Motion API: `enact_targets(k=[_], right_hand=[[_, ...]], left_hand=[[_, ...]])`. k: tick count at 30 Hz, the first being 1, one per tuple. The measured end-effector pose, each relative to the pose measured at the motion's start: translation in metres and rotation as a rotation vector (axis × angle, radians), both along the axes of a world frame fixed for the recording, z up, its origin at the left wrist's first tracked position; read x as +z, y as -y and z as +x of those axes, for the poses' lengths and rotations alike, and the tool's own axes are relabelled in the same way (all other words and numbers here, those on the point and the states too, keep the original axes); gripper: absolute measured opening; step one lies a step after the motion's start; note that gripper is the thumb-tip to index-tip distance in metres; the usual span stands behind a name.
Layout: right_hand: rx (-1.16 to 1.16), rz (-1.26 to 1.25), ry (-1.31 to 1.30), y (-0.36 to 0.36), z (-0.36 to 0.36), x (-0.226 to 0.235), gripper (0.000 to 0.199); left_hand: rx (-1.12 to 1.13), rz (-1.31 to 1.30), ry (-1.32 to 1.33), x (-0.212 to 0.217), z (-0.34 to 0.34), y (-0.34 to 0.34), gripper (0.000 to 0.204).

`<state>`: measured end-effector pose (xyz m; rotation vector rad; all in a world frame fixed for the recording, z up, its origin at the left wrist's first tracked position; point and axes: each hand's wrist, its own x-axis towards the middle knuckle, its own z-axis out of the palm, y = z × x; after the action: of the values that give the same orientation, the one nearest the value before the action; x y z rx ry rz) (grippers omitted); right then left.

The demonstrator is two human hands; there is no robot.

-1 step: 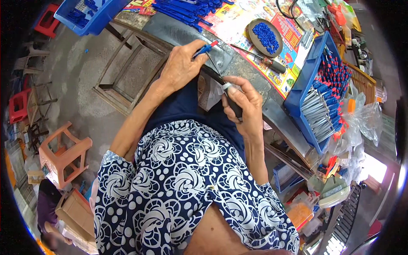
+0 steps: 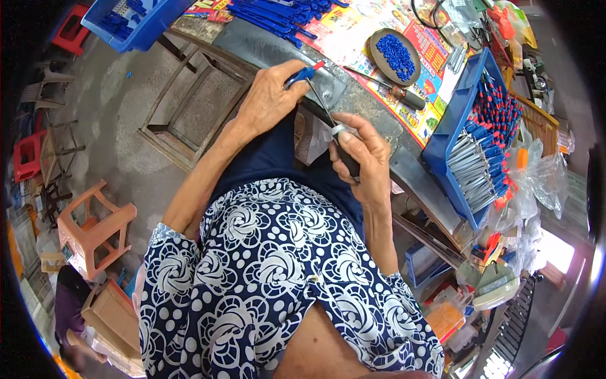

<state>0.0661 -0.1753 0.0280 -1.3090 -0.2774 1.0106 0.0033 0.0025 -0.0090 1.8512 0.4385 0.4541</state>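
Note:
Between the fingers of my left hand (image 2: 273, 95) is a small blue plastic part with a red tip (image 2: 302, 76), held over the table edge. My right hand (image 2: 365, 150) grips a screwdriver (image 2: 346, 151) with a dark handle and a pale collar. Its thin metal shaft slants up and left to the blue part. Whether the shaft's end sits in the part or only touches it, I cannot tell. Beyond my right hand, an oval dish (image 2: 377, 61) holds many tiny blue pieces. A second tool with a dark handle (image 2: 411, 98) lies on the printed paper.
At the right stands a blue bin (image 2: 435, 146) of metal rods and blue-and-red parts. Long blue strips (image 2: 268, 22) lie at the far edge, near another blue bin (image 2: 137, 39). A wooden frame stool (image 2: 165, 148) and an orange stool (image 2: 79, 218) stand left. Another person (image 2: 71, 309) is lower left.

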Motion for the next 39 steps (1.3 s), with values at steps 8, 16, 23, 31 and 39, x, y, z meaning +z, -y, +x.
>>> enact_targets(k=[8,16,23,31,39], right_hand=[[0.003,-0.071,0.224,0.000,-0.001,-0.006,0.028],[0.025,-0.124,0.169,0.005,0.001,-0.002,0.028],[0.011,-0.106,0.176,0.007,0.004,-0.004,0.028],[0.016,-0.163,0.261,0.007,0.006,-0.002,0.026],[0.109,-0.190,1.238,0.010,0.008,-0.002,0.028]], left_hand=[[-0.135,-0.617,-0.058,0.004,-0.008,-0.004,0.016],[-0.177,-0.617,-0.096,-0.001,-0.005,-0.004,0.022],[-0.165,-0.625,-0.082,-0.003,-0.004,-0.004,0.022],[-0.160,-0.565,-0.072,-0.004,-0.004,-0.002,0.022],[-0.112,-0.150,-0.130,-0.003,0.000,0.001,0.017]])
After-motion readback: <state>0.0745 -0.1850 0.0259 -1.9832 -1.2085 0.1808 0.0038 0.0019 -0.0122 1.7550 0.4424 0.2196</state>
